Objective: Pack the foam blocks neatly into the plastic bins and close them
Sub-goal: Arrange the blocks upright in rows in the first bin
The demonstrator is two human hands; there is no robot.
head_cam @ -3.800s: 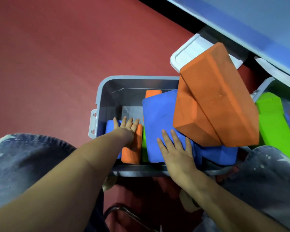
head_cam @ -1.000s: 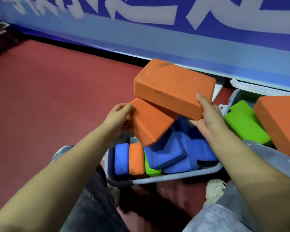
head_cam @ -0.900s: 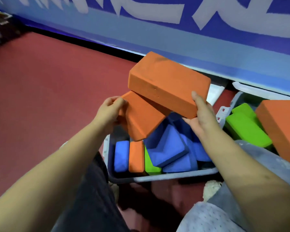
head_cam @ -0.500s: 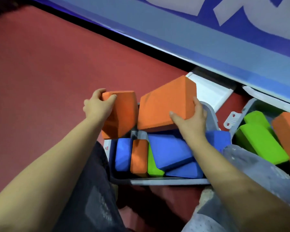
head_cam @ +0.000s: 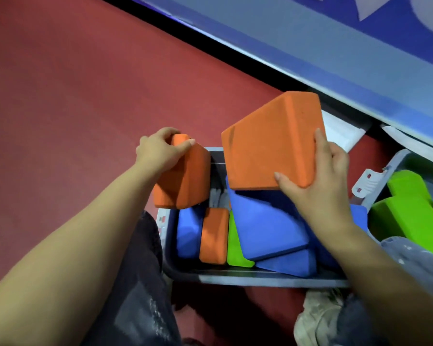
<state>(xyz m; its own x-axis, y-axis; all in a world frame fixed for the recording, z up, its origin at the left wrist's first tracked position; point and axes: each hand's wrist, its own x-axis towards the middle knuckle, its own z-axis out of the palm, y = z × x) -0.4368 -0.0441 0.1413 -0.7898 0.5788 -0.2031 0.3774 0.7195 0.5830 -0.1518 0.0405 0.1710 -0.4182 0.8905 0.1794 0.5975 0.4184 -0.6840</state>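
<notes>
Since half a second ago, my two orange blocks sit lower and further apart over the grey bin (head_cam: 235,279). My left hand (head_cam: 158,152) curls its fingers round the smaller orange block (head_cam: 183,181). My right hand (head_cam: 320,181) grips the larger orange block (head_cam: 270,143), which lies above the blue blocks (head_cam: 265,226) beneath my fingers.

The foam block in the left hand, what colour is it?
Orange foam block, seen in the head view.
</notes>
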